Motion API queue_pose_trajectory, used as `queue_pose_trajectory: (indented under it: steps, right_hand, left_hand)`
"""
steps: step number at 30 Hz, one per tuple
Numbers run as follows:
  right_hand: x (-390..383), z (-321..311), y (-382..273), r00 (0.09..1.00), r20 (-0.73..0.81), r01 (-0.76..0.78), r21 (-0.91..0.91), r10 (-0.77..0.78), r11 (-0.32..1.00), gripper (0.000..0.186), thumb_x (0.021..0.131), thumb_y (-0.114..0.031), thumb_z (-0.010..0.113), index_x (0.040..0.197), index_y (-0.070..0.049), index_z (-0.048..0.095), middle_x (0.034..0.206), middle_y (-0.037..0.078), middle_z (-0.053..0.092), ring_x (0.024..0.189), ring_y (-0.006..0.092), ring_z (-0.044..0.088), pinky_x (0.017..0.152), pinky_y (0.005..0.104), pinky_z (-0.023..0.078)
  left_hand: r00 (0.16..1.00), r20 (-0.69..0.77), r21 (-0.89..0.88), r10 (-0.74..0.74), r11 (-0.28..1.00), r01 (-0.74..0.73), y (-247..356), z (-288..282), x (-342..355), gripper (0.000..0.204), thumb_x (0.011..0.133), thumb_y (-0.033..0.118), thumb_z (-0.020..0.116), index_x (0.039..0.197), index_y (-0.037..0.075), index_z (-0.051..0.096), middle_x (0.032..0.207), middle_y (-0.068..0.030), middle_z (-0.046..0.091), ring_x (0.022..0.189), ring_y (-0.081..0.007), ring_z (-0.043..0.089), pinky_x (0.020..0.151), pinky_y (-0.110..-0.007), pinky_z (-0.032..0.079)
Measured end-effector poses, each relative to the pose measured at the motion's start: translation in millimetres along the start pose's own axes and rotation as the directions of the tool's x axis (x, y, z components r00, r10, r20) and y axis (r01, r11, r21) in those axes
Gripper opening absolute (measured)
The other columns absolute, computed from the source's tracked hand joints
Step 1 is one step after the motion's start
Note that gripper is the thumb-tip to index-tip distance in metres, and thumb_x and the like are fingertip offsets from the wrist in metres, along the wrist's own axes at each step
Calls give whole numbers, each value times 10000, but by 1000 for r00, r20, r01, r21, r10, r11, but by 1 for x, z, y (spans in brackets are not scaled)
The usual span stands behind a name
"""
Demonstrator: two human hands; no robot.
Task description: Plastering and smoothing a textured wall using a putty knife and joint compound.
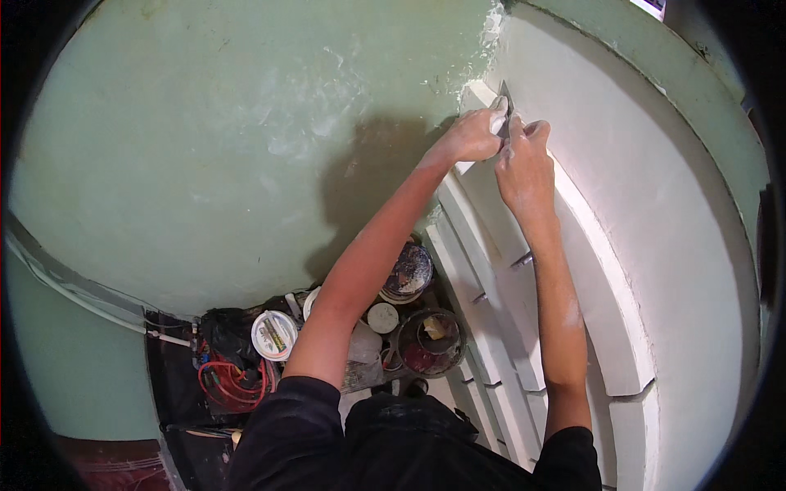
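My right hand (526,168), dusted white, is closed on a metal putty knife (504,90) whose blade points up at the inner corner where the green wall (246,123) meets the white wall (622,180). My left hand (471,135) is closed right beside it at the blade, its fingertips white with paste; whether it holds the knife or something small is unclear. Both hands are at the upper end of a curved white ledge (598,278), whose edge is partly hidden behind them. White flakes and smears run up the corner above the blade.
Stepped white strips (458,278) run down below my hands. On the lower left are a dark bucket (430,344), a smeared container (407,274), a white tub (270,335), a black bag (229,335), red hoses (225,380) and a pipe (90,307) along the wall.
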State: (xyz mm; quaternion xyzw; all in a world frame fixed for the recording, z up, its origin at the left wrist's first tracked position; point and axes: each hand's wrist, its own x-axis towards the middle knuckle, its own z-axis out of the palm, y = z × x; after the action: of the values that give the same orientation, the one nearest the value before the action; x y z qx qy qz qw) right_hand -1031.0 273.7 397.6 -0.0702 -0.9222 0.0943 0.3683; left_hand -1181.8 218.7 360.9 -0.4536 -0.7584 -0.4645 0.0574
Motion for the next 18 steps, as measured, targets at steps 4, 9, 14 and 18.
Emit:
queue_pose_trajectory:
  steps: [4, 9, 14, 18]
  right_hand:
    - [3, 2, -5, 992, 83, -91, -32, 93, 995, 465, 796, -10, 550, 1254, 43, 483, 1112, 245, 460, 812, 427, 621, 706, 481, 534]
    - [6, 6, -8, 994, 65, -86, -22, 87, 996, 460, 782, -1, 547, 1233, 61, 481, 1091, 252, 458, 798, 432, 620, 712, 484, 543]
    - [7, 11, -7, 997, 48, -65, -22, 66, 998, 421, 782, -4, 546, 1193, 67, 492, 1075, 258, 459, 795, 433, 617, 720, 483, 543]
    - [8, 14, -6, 998, 21, -54, -2, 54, 999, 364, 786, -11, 542, 1140, 64, 508, 1062, 254, 459, 796, 434, 614, 725, 485, 539]
  left_hand:
    - [994, 112, -10, -7, 1000, 9, 3, -11, 6, 599, 710, 188, 648, 1262, -28, 564, 1065, -286, 645, 1016, -368, 644, 891, -417, 494]
    - [982, 186, -27, -40, 999, 46, 2, -18, 9, 340, 767, 199, 661, 1062, 31, 647, 949, -175, 692, 854, -269, 641, 806, -394, 484]
    - [975, 216, -45, -53, 997, 64, 3, -23, 11, 333, 785, 199, 650, 1071, 29, 648, 929, -161, 693, 830, -234, 625, 791, -380, 486]
    - [953, 283, -89, -110, 986, 140, 8, -28, 13, 318, 814, 207, 627, 1076, 29, 652, 929, -145, 694, 834, -224, 629, 785, -373, 491]
